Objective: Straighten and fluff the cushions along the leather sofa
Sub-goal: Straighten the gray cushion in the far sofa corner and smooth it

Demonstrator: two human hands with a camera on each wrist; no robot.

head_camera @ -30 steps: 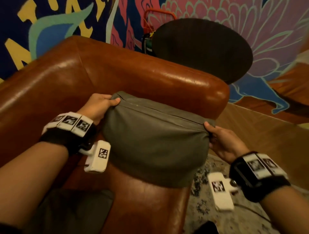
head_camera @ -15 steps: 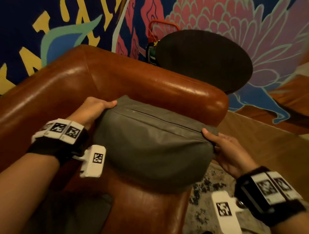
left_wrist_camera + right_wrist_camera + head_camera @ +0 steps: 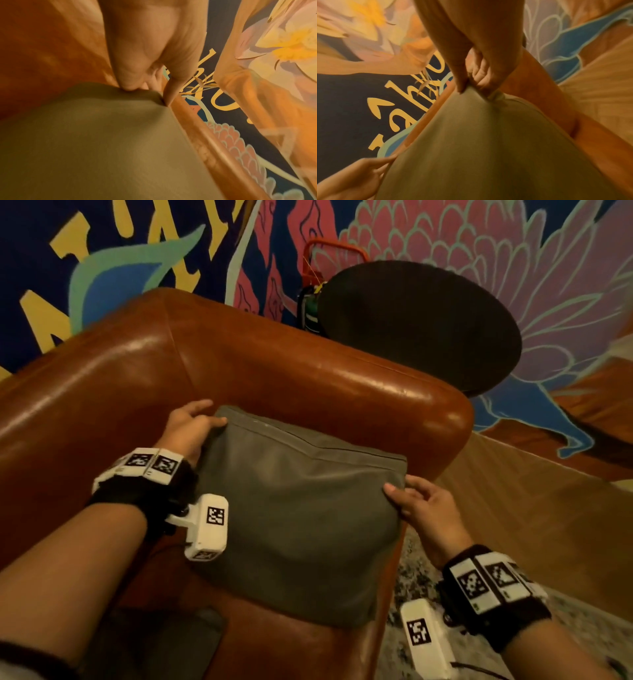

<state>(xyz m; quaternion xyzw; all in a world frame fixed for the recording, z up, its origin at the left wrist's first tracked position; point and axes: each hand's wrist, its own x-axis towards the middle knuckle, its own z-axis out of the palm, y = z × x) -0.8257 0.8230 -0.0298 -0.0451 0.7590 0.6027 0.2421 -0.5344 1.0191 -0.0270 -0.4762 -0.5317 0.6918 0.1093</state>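
Note:
A grey-green cushion stands on the brown leather sofa, leaning against its armrest. My left hand holds the cushion's upper left corner. In the left wrist view its thumb presses the front of the cushion and a finger goes behind the edge. My right hand is at the upper right corner. The right wrist view shows thumb and fingers pinching that corner of the cushion. Another dark cushion lies on the seat at the lower left.
A black round table stands just behind the armrest, with a red-framed object and a green bottle beside it. A painted mural wall runs behind the sofa. A patterned rug and wooden floor lie to the right.
The cushion has come down and now shows more of its front, flatter against the armrest. My right hand has slid a little inward on its corner; my left hand stays at its corner.

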